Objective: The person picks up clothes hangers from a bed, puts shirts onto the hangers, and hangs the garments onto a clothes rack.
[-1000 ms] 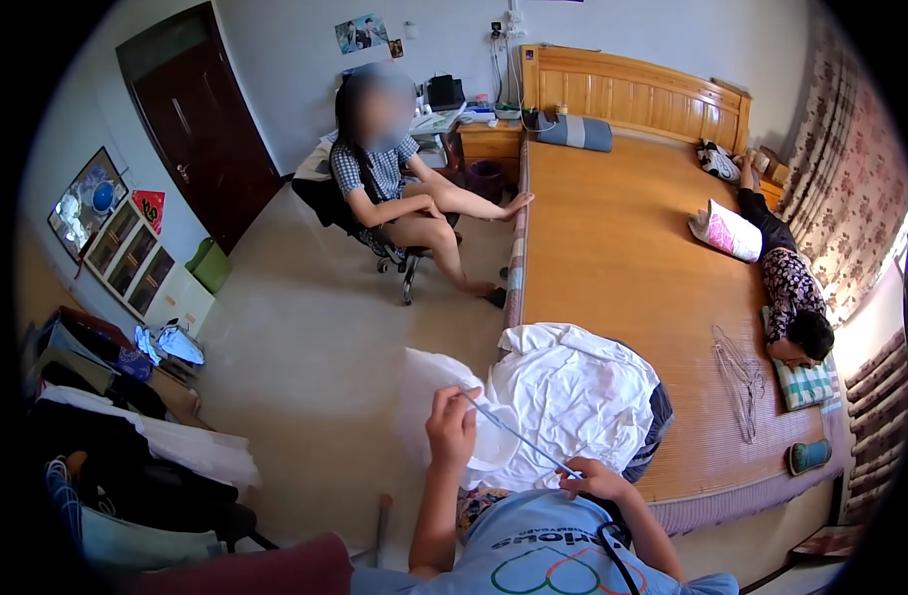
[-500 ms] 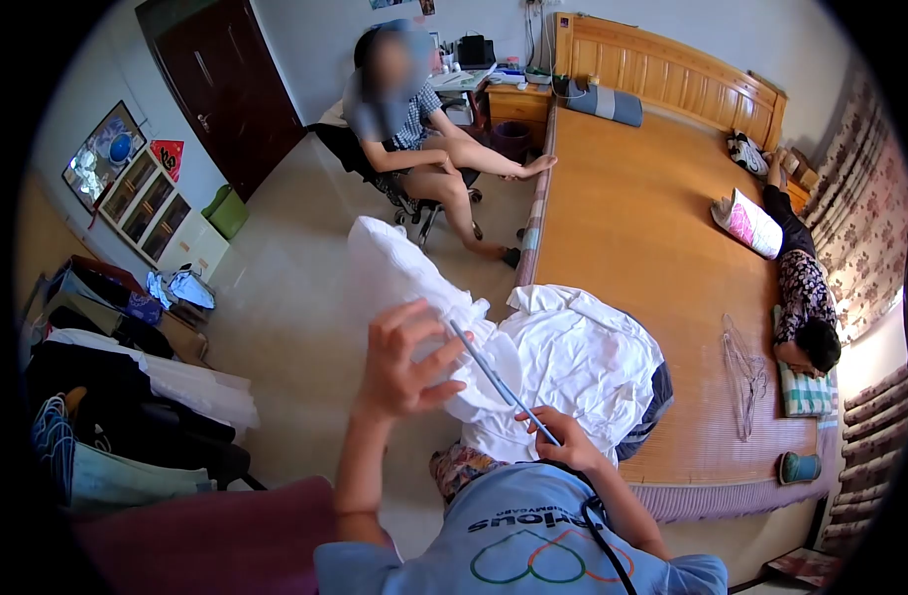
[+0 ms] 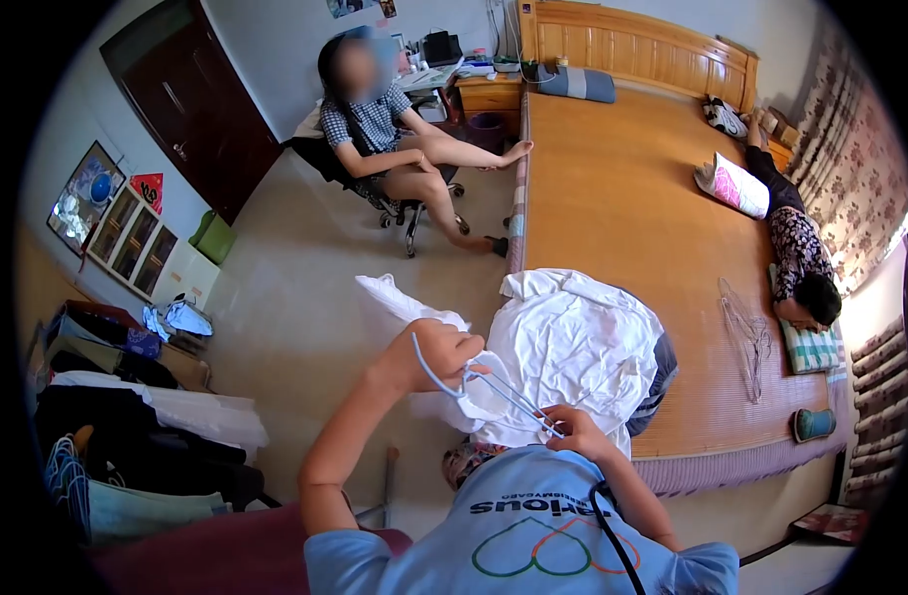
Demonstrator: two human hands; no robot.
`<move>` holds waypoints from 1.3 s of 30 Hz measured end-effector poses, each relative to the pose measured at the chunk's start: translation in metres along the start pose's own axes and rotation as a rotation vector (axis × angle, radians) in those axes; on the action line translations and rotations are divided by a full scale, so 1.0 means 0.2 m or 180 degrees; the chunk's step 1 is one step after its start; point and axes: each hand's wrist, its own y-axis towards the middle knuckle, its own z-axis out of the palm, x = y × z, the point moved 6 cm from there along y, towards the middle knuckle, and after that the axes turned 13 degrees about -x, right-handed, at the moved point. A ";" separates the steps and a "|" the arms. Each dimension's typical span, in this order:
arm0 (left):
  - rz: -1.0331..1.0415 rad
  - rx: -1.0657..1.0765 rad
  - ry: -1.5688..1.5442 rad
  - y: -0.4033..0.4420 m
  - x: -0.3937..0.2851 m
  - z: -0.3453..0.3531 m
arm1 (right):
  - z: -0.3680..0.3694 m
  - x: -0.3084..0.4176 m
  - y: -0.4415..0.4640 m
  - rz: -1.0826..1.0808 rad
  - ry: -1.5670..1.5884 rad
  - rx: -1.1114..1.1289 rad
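Lower centre of the frame: both hands on the blue hanger, just above the near edge of the bed.

Left hand: back of the hand to camera, fingers curled, grip closed on the hanger near its left end. Curved blue end sticks out below the knuckles. Can't tell whether the same grip also pinches the white cloth; that cloth shows behind and below the hand, and the contact is hidden.

Right hand: grip closed on the lower right end, thumb and fingers pinching it, close to the blue T-shirt. Hanger slopes down from left hand to right.

White garment lies spread and creased on the near left corner of the bed, over something dark grey. Can't tell if it joins the white cloth by the left hand.

Step in hand, my read: two-handed handling of the hanger, turning or lining it up against the white cloth. Looks mid-step; I don't see the hanger seated in any fabric.

Next move, I'd judge, calls for a firm right grip as the anchor, the left free to regrip, and loose cloth kept off the curved end. Main risk: snagging.

Spares: loose wire hangers on the bed, right of centre; more blue hangers far lower left.
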 end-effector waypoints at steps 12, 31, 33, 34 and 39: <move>-0.0165 0.0036 -0.0545 0.15 -0.03 0.01 | -0.09 0.15 0.04 -0.0381 0.0633 0.0932; 0.0020 -0.1383 -0.0383 0.18 -0.06 -0.23 | -0.20 0.16 0.53 -0.0894 -0.3061 -0.1703; -0.0196 -0.1461 -0.0165 0.11 -0.01 -0.27 | -0.20 0.14 0.52 -0.0725 -0.3046 -0.1247; -0.0303 -0.1464 0.0024 0.06 0.02 -0.28 | -0.24 0.10 0.56 -0.0699 -0.2695 -0.1028; -0.0371 -0.0948 0.0725 -0.23 0.17 -0.18 | -0.48 0.59 0.37 -0.2590 -0.1629 -0.2880</move>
